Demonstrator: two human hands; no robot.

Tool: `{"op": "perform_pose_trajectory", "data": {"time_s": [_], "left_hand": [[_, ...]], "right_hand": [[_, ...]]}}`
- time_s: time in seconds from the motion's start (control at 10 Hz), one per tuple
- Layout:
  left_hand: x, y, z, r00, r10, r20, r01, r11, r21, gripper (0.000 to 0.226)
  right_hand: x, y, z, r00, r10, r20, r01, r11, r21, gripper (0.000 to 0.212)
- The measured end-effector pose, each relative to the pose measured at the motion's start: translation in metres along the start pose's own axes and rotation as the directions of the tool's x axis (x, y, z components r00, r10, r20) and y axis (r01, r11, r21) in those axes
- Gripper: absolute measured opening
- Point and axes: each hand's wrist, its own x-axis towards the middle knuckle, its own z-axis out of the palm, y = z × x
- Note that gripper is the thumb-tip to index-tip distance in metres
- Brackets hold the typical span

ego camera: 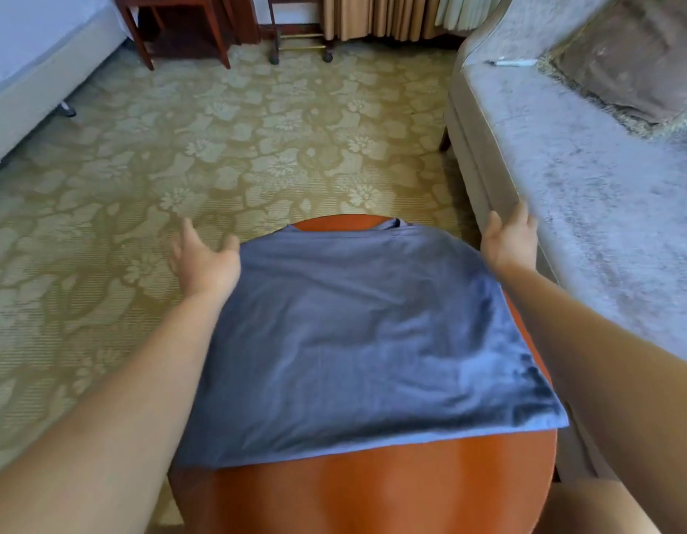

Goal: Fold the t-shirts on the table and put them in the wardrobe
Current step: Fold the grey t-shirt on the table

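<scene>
A blue t-shirt (353, 333) lies spread flat on a round, reddish-brown wooden worktop (372, 491). Its collar is at the far edge and its hem is on the near side. The cloth covers most of the top and hangs slightly over the left and right rims. A bare strip of wood shows in front of the hem, and a thin arc shows beyond the collar.

Both bare forearms reach forward along the sides of the shirt. The left hand (205, 258) is at the shirt's far left corner, its fingers spread and loosely straight and its thumb close to the cloth edge, gripping nothing. The right hand (509, 240) is at the far right corner, just off the worktop's rim, its fingers straight and pointing away, also holding nothing. Whether either hand actually touches the fabric cannot be told.

The floor under and around the worktop is a floral carpet (218, 148) in olive and cream. A grey velvet sofa (588, 194) stands close on the right. At its far end are a fringed cushion (635, 67) and, beside it, a pen (512, 63). The corner of a bed (29, 67) shows at far left. Beyond the carpet are dark wooden furniture legs (180, 32), a wheeled rack (299, 46) and pleated curtains (376, 13).
</scene>
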Motion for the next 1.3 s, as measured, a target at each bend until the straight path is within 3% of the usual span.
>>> {"op": "perform_pose_trajectory", "data": {"time_s": [0.1, 0.2, 0.3, 0.4, 0.5, 0.6, 0.9, 1.1, 1.3], "left_hand": [[-0.029, -0.015, 0.013, 0.989, 0.120, 0.083, -0.136, 0.963, 0.233, 0.077], [-0.063, -0.022, 0.016, 0.962, 0.185, 0.200, -0.255, 0.870, 0.422, 0.073], [-0.093, -0.030, 0.012, 0.939, 0.166, 0.301, -0.306, 0.803, 0.511, 0.072], [-0.117, -0.049, 0.006, 0.936, 0.099, 0.338, -0.287, 0.770, 0.570, 0.076], [-0.132, -0.072, -0.001, 0.938, 0.061, 0.342, -0.274, 0.734, 0.621, 0.078], [-0.141, -0.081, -0.003, 0.932, 0.123, 0.340, -0.321, 0.714, 0.622, 0.076], [-0.155, -0.089, -0.007, 0.971, 0.116, 0.211, -0.215, 0.812, 0.542, 0.070], [-0.172, -0.092, -0.010, 0.968, 0.055, 0.245, -0.202, 0.751, 0.629, 0.075], [-0.174, -0.096, -0.010, 0.969, 0.100, 0.225, -0.218, 0.768, 0.602, 0.072]], "right_hand": [[-0.027, 0.002, 0.004, 0.991, -0.134, -0.014, 0.131, 0.982, -0.137, 0.058], [-0.073, -0.004, 0.008, 0.956, -0.269, 0.119, 0.290, 0.927, -0.236, 0.059], [-0.132, -0.006, 0.016, 0.892, -0.248, 0.378, 0.379, 0.866, -0.326, 0.059], [-0.175, 0.005, 0.022, 0.832, -0.220, 0.509, 0.449, 0.807, -0.384, 0.067], [-0.196, 0.024, 0.024, 0.841, -0.214, 0.498, 0.462, 0.762, -0.454, 0.074], [-0.203, 0.031, 0.022, 0.848, -0.228, 0.478, 0.468, 0.745, -0.475, 0.075], [-0.221, 0.043, 0.011, 0.865, -0.216, 0.452, 0.444, 0.748, -0.493, 0.075], [-0.234, 0.051, 0.003, 0.872, -0.221, 0.437, 0.440, 0.747, -0.498, 0.076], [-0.235, 0.055, 0.005, 0.876, -0.243, 0.418, 0.444, 0.745, -0.498, 0.076]]}}
